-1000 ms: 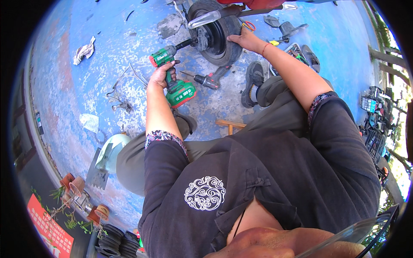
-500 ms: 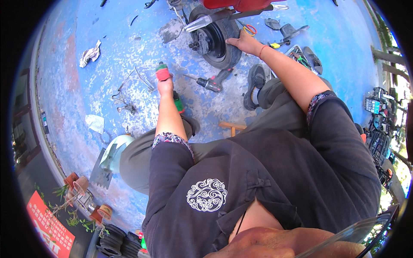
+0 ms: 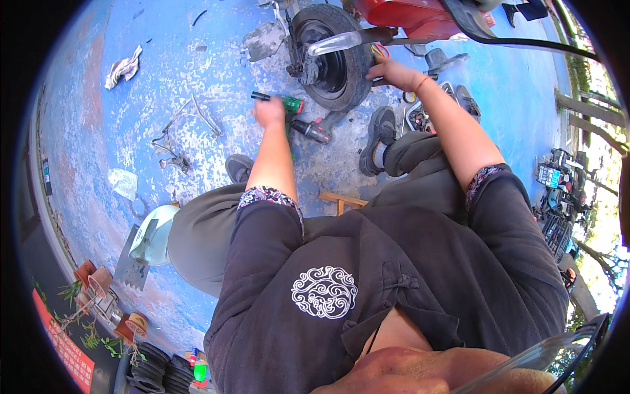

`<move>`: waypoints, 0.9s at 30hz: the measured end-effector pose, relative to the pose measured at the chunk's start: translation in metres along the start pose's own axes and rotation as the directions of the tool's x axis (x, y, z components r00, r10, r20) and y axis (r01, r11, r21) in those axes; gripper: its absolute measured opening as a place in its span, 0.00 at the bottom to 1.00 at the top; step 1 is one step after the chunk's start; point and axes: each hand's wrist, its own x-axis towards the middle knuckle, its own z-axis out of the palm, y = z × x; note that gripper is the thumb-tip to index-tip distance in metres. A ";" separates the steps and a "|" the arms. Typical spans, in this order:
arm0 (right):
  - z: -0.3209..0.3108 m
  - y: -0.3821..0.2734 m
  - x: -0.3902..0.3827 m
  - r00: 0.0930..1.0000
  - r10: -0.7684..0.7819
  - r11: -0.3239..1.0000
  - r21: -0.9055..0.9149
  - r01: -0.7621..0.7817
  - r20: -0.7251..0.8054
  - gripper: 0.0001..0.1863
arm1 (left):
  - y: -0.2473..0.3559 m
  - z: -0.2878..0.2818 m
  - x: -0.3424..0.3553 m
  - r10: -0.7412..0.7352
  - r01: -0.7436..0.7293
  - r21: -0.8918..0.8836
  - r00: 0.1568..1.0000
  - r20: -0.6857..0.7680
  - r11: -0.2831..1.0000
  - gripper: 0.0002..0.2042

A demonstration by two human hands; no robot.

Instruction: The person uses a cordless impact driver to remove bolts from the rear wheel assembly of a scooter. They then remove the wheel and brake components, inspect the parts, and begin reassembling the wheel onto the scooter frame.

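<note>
A: In the head view, what's the left hand [image 3: 269, 113] doing?
B: It's closed around the handle of a green-and-red power tool [image 3: 293, 104], just above the frame's centre; the tool points left.
A: And the right hand [image 3: 395, 73]?
B: Upper right of centre, partly open, at the right edge of the black-tyred wheel [image 3: 333, 77]. I can't tell how firmly it grips.
A: Anything near?
B: A grey-and-red drill [image 3: 311, 130] lies on the blue floor [image 3: 223, 72] below the wheel.

Green, black and red plastic power tool [image 3: 293, 104]: held, black nose pointing left. Dark-hubbed, black rubber-tyred wheel [image 3: 333, 73]: farther out, to its right.
</note>
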 end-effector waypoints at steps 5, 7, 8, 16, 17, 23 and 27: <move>-0.019 -0.011 0.023 0.986 0.153 0.985 -0.074 -0.159 -0.070 0.15 | 0.103 -0.041 0.005 0.496 -0.456 -0.385 0.868 0.006 0.802 0.20; -0.019 0.000 0.044 0.958 0.175 0.965 -0.155 -0.213 -0.227 0.11 | 0.107 -0.040 0.011 0.555 -0.531 -0.223 0.830 0.060 0.818 0.19; -0.018 0.006 0.053 0.954 0.157 0.974 -0.118 -0.192 -0.257 0.10 | 0.108 -0.040 0.013 0.577 -0.563 -0.140 0.811 0.095 0.815 0.18; -0.057 0.094 0.126 0.939 -0.333 0.053 -0.992 0.111 0.088 0.10 | 0.098 -0.036 0.006 0.570 -0.517 -0.284 0.807 0.152 0.807 0.19; -0.053 0.097 0.131 0.945 -0.322 0.157 -0.981 0.110 0.054 0.10 | 0.095 -0.036 0.007 0.562 -0.516 -0.268 0.815 0.138 0.814 0.18; -0.037 0.091 0.148 0.981 -0.143 0.877 -0.476 0.064 -0.132 0.11 | 0.098 -0.037 0.002 0.510 -0.481 -0.213 0.853 0.111 0.850 0.21; -0.031 0.089 0.153 0.986 0.069 0.992 0.111 -0.052 -0.150 0.12 | 0.110 -0.040 -0.004 0.430 -0.403 -0.249 0.900 0.066 0.881 0.20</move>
